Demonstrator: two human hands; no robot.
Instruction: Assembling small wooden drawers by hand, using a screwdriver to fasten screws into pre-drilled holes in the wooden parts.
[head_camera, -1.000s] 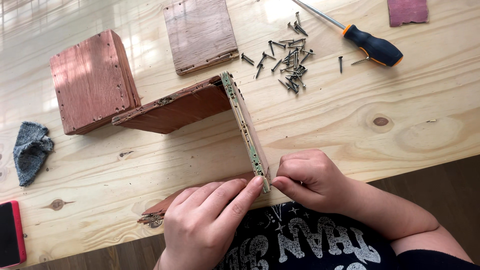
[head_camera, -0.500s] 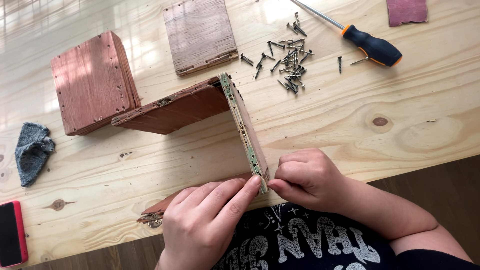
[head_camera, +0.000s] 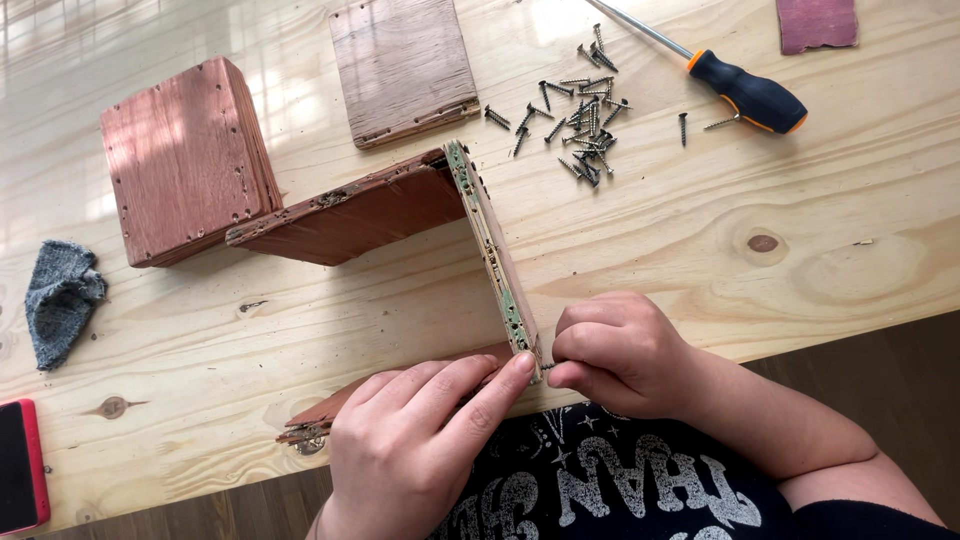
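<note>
Where boards meet, scattered screws (head_camera: 585, 125) beyond.

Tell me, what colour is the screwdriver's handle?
The plastic screwdriver handle is black with orange trim, seen in the head view.

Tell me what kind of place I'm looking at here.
Probably a home or hobby woodworking bench: a pale pine table with a pile of loose screws, a screwdriver and reddish plywood panels. Both hands, the left hand and right hand, work at an upright panel.

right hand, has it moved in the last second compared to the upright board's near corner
Barely. The right hand stays pinched at the near corner of the upright board, having edged only slightly toward that corner.
</note>
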